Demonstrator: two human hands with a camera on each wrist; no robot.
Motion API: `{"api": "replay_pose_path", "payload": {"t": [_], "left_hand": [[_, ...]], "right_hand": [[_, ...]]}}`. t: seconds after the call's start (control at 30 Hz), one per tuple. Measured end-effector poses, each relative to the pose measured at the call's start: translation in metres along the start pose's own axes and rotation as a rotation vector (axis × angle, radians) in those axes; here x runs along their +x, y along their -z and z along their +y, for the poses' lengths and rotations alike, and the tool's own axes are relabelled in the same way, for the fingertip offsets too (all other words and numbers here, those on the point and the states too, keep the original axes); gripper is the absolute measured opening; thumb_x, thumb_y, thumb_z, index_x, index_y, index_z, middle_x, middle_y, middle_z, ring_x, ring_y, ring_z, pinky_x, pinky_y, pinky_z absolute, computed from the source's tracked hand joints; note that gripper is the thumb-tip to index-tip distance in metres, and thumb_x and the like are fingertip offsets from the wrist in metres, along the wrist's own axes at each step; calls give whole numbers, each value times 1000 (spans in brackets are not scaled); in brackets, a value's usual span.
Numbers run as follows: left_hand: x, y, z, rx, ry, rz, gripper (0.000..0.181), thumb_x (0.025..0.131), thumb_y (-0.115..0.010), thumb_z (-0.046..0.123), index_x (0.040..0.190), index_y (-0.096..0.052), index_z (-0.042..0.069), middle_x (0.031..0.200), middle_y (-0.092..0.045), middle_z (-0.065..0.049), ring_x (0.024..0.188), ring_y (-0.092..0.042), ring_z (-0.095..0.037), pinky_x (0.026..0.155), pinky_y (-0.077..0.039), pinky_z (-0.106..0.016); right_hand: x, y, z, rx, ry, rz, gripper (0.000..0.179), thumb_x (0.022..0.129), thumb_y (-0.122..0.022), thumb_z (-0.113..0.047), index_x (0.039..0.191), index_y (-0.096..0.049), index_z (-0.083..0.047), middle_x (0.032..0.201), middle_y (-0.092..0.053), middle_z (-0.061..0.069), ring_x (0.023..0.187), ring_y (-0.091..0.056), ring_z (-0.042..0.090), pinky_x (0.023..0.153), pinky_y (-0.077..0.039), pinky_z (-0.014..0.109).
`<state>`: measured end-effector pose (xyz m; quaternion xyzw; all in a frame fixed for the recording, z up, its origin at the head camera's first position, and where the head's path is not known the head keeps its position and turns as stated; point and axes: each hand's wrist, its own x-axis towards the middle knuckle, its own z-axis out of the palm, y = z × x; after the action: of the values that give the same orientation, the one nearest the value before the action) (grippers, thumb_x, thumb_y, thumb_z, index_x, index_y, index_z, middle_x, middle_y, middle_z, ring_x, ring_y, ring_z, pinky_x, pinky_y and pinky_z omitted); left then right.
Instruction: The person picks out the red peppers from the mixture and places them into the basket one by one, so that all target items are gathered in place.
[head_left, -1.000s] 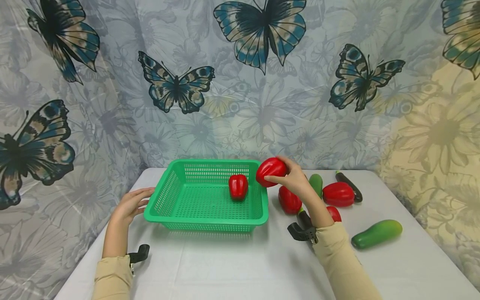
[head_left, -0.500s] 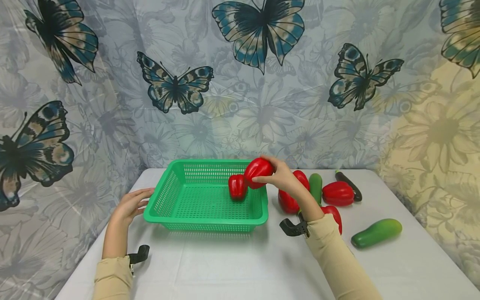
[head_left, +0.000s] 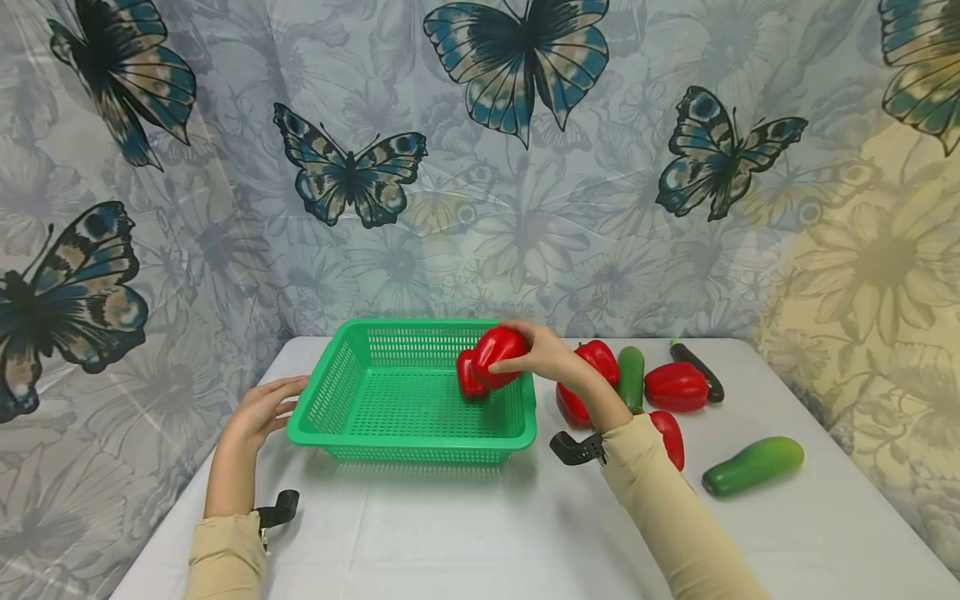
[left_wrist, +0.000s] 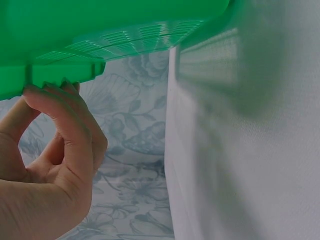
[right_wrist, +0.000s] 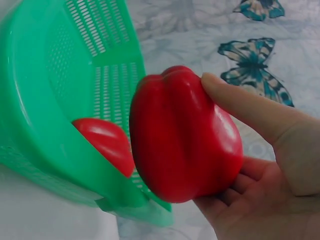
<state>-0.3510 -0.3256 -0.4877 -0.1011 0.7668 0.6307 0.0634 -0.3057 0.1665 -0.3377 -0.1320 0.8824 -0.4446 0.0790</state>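
My right hand [head_left: 536,354] holds a glossy red bell pepper [head_left: 498,358] above the right part of a green plastic basket [head_left: 412,440]. In the right wrist view the thumb lies on one side of this pepper [right_wrist: 182,140] and the fingers on the other. Another red bell pepper [head_left: 468,379] rests inside the basket, partly covered by the held one in the head view. At the basket's left end my left hand [head_left: 258,408] touches the rim; the left wrist view shows its bent fingers [left_wrist: 75,125] with their tips against the rim's outer side [left_wrist: 50,80].
Right of the basket lie more red bell peppers [head_left: 677,387], a cucumber [head_left: 632,375], a dark slender eggplant [head_left: 701,373] and a larger green vegetable [head_left: 753,467]. The right forearm covers part of this group. A butterfly-patterned cloth [head_left: 480,250] hangs behind the white table [head_left: 420,533].
My right hand has carried the held pepper leftward and slightly down, from beyond the basket's right rim to above its inside. The left hand and basket have stayed put.
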Motion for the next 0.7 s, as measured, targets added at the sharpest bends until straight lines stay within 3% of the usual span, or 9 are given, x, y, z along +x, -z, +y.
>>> {"api": "replay_pose_path", "payload": {"t": [0.7], "left_hand": [[-3,-1,2,7,1,7,82,74,-76,61,139,-55,14,115,-60,13,95,-67,-5,81,-55,-27]], "right_hand": [[13,-13,-5,-24,-76,-215,75,81,-78,-37,145,-45,-17,138,-53,10,123,-51,29,96,-52,45]]}}
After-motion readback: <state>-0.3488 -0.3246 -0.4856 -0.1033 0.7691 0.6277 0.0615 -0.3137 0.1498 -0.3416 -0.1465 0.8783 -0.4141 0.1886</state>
